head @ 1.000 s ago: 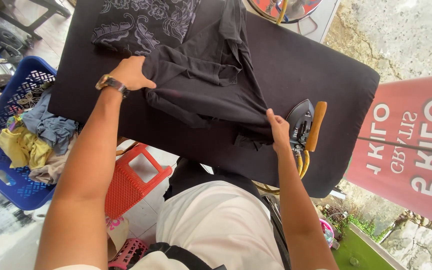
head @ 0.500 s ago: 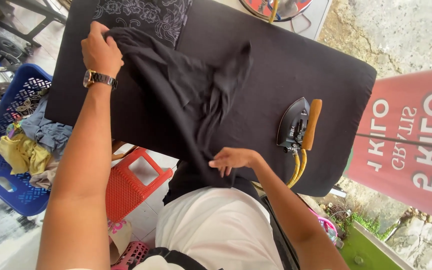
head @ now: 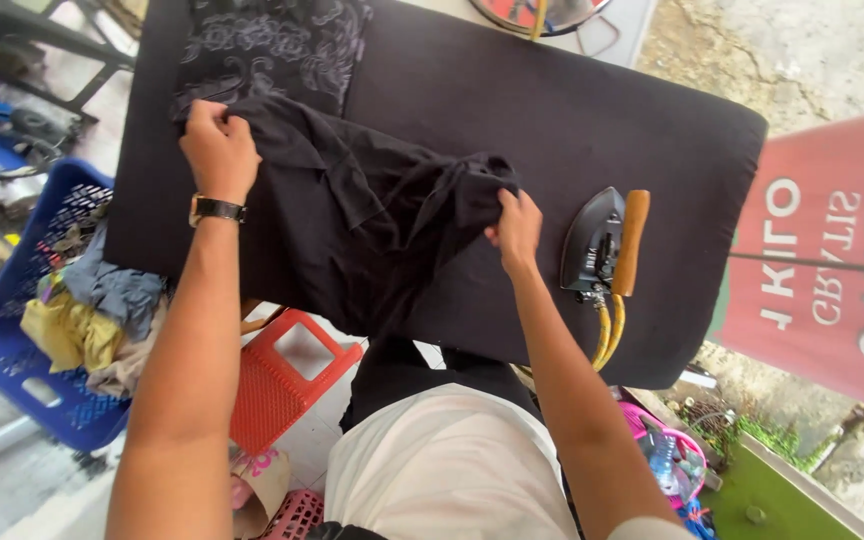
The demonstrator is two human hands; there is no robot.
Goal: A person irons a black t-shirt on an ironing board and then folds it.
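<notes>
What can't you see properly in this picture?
- Head view: the black garment is bunched, so its kind cannot be told.
- The left hand and right hand have fingertips buried in the cloth.
- The round red thing is cut by the top edge.
- The iron faces away, its soleplate hidden.

The person wore a white short-sleeved top, its pale fabric filling the lower middle of the view, with the edge of one sleeve showing at the bottom right corner. Over the front hung a dark, apron-like cloth below the chest, and a black strap or band crossed the bottom edge of the top. Both forearms were bare. The left hand (head: 220,150) had a wristwatch (head: 216,209) with a black band and a gold-toned case; the right hand (head: 517,228) wore nothing.
</notes>
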